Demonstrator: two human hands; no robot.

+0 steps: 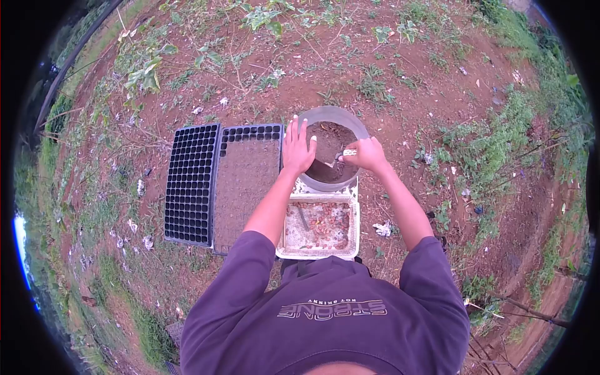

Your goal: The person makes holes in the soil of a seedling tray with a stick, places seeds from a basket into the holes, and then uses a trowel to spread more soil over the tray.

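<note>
A round, grey-walled container with dark soil in it stands in front of me. My left hand rests at its left rim, fingers spread and holding nothing. Over the right rim, my right hand is closed around the pale handle of a small tool, whose far end reaches into the soil. Left of the container, a black seedling tray has soil over most of its cells, with dark open cells along the far edge.
A second black seedling tray with dark, open cells lies at the far left. Nearest my body is a white rectangular basin with reddish bits inside. Reddish ground with weeds and leafy plants surrounds everything.
</note>
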